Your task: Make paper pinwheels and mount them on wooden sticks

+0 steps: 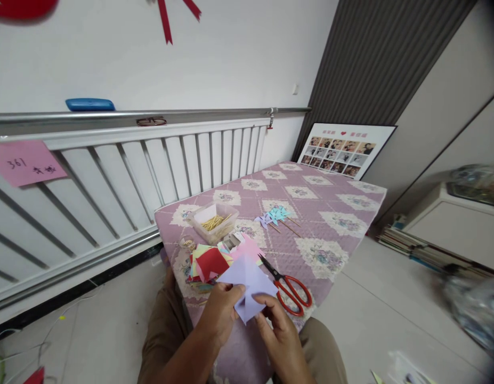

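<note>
A lavender sheet of paper (247, 274), creased and partly cut, is held up over the near end of the table. My left hand (223, 309) pinches its left side, thumb on top. On the right, my right hand (276, 322) grips the lower right part between thumb and fingers. Scissors (286, 288) with red handles lie just right of the paper, blades pointing away. To the left is a pile of coloured paper squares (210, 262), red on top, with a pink sheet (249, 246) beyond the lavender one.
A clear plastic box (213, 221) of thin sticks and a small round dish (187, 244) stand on the patterned tablecloth (334, 192). Farther back lie finished pinwheels (275, 215) on sticks. A white radiator (151, 170) runs along the left; a photo board (346, 148) leans at the far end.
</note>
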`<state>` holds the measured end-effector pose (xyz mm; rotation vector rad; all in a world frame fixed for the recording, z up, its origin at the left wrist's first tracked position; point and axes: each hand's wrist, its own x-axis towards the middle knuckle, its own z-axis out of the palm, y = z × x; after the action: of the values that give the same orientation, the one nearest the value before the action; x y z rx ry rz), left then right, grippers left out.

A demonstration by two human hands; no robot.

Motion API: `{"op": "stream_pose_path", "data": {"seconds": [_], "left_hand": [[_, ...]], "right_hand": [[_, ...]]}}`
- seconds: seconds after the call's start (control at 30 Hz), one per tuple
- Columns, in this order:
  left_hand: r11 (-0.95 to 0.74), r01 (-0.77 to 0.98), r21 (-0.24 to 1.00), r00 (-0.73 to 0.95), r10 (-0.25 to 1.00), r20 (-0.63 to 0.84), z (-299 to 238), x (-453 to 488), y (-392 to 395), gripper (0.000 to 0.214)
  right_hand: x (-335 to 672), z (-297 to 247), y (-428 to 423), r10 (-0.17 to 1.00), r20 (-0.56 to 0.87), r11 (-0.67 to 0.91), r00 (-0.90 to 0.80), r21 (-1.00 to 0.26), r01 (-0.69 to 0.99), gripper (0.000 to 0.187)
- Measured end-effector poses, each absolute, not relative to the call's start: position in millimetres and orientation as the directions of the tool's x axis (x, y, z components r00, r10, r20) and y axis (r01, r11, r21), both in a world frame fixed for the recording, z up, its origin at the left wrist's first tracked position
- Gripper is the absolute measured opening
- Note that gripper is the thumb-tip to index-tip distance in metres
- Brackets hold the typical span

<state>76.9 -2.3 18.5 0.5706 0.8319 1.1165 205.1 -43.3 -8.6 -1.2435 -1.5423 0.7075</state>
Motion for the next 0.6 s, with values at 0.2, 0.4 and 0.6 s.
{"op": "stream_pose_path", "data": {"seconds": [0.2,0.4,0.6], "left_hand": [[0.299,-0.569,0.767,0.157,0.954,-0.256,22.2,78.7,-6.8,0.008],[0.275,-0.552,0.787,0.099,0.959,-0.265,26.1,82.0,-12.0,0.006],[0.283,-0.495,0.822,0.065,0.955,-0.289,23.6,80.8,-15.7,0.018]], "right_hand": [[196.6,3.6,-45.5,0.963,0.266,0.249,0.032,-0.933,0.259,0.011],[189.9,11.4,-45.0,0.977,0.194,0.172,0.095,-0.965,0.196,0.021],[189.5,12.2,-42.1,0.973,0.179,0.151,0.144,-0.97,0.188,0.024]]}}
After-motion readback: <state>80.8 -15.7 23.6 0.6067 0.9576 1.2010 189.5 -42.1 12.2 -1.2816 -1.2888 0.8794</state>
